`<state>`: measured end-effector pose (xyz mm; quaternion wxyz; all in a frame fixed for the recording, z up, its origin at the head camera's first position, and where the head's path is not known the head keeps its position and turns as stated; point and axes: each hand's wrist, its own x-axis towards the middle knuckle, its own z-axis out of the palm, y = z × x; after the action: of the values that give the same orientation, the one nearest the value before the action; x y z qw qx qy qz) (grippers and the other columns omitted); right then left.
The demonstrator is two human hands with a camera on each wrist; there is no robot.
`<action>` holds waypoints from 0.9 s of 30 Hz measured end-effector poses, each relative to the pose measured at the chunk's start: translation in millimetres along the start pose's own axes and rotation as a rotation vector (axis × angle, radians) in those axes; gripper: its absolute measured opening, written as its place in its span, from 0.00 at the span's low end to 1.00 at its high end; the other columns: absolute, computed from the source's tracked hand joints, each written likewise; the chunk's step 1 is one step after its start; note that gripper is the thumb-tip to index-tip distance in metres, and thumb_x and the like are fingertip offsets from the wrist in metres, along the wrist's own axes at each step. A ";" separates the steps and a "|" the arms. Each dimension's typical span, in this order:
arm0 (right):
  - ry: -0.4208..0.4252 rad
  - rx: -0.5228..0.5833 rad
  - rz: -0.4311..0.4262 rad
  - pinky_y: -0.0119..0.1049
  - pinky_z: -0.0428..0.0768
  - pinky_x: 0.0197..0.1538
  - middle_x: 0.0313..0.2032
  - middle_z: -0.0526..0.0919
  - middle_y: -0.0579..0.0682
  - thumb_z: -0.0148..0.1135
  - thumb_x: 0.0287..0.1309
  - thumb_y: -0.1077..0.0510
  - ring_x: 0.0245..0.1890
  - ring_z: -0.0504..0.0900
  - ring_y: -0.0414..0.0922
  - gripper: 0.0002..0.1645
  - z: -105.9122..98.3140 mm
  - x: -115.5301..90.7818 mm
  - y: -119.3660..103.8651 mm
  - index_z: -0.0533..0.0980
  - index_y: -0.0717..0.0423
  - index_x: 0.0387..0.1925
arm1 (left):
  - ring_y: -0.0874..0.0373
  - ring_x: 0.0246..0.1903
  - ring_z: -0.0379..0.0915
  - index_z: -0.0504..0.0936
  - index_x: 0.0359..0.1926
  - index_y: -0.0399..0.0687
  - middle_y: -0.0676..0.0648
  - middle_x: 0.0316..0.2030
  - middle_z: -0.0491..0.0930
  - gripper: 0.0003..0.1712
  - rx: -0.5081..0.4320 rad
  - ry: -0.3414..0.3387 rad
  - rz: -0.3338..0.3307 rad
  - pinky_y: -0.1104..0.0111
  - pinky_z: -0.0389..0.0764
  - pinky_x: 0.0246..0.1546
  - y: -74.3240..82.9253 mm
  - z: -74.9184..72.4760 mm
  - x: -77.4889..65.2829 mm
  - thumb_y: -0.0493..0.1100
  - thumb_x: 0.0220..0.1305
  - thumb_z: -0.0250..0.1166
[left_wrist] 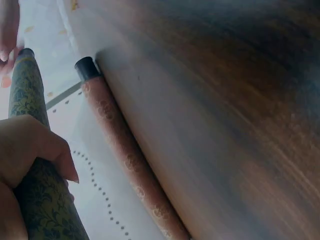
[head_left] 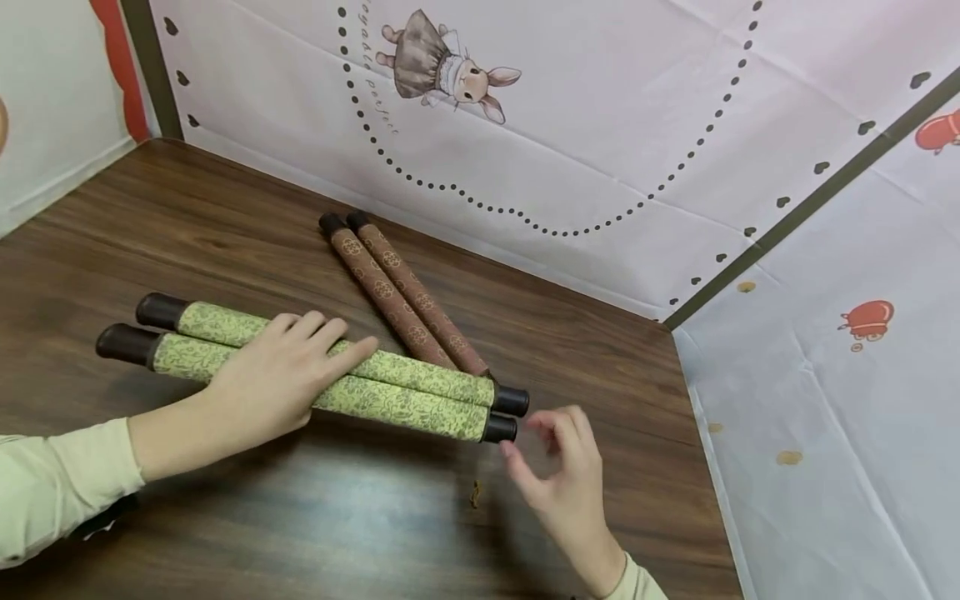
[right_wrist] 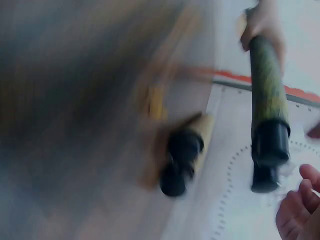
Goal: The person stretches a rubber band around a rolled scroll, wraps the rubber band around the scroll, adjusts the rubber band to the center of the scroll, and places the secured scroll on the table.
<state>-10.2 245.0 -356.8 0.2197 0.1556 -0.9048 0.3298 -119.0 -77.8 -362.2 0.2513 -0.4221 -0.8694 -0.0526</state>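
While I watch the head view: my left hand [head_left: 273,371] grasps two green floral-patterned cylinders [head_left: 405,393] with dark glossy end caps [head_left: 512,402] near mid-length; caps lie just past 9 and 3 o'clock.
Cylinders' handling: probably light, stiff; caps likely slippery, so the patterned middle suits best.
Left wrist: the grip curls round a cylinder.
Right wrist: my right hand [right_wrist: 301,212], slack, holds nothing; caps lie at its 11 o'clock.

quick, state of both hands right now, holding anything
Left hand: holding the two green rolls.
Right hand: open, holding nothing.
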 end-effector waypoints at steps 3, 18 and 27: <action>-0.086 -0.344 -0.195 0.47 0.76 0.59 0.53 0.77 0.54 0.78 0.38 0.38 0.54 0.76 0.50 0.50 3.4 11.1 -0.2 0.71 0.58 0.61 | 0.45 0.37 0.72 0.74 0.59 0.50 0.44 0.37 0.76 0.46 -0.015 -0.003 0.028 0.57 0.75 0.36 5.8 4.6 -1.7 0.27 0.29 0.69; -0.290 -0.354 -0.243 0.47 0.70 0.68 0.48 0.85 0.46 0.82 0.27 0.39 0.48 0.83 0.43 0.52 -10.4 14.8 43.1 0.75 0.54 0.57 | 0.48 0.42 0.75 0.73 0.62 0.45 0.45 0.43 0.79 0.54 -0.078 -0.114 0.022 0.55 0.79 0.40 -23.1 6.0 -24.1 0.42 0.23 0.78; -0.469 -0.427 -0.283 0.42 0.79 0.62 0.58 0.80 0.51 0.73 0.35 0.26 0.57 0.80 0.47 0.67 3.6 24.9 18.0 0.60 0.52 0.73 | 0.49 0.41 0.76 0.75 0.60 0.47 0.46 0.42 0.80 0.48 -0.082 -0.103 0.060 0.58 0.79 0.37 -7.0 7.6 -16.6 0.40 0.26 0.73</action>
<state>-40.2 252.5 -356.4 0.0768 0.3018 -0.9487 0.0545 -118.7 -91.6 -376.0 0.1903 -0.4600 -0.8653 -0.0589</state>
